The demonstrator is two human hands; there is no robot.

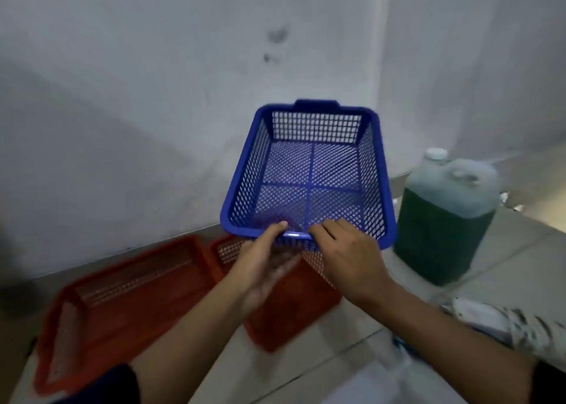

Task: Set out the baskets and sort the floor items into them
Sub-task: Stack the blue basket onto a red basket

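Observation:
A blue mesh basket (309, 170) is held in the air in front of the wall, tilted with its empty inside facing me. My left hand (263, 259) grips its near rim, thumb on top and fingers underneath. My right hand (349, 250) holds the same rim just to the right, fingers curled over the edge. Below them two red mesh baskets rest side by side on the tiled floor against the wall: one at the left (122, 305), one (291, 305) partly hidden under my hands.
A large plastic jug of green liquid (444, 219) with a white cap stands on the floor at the right. A whitish patterned cloth or bag (505, 324) lies at the lower right, with pale blurred items (392, 379) near the bottom edge. The grey wall (153, 97) is close ahead.

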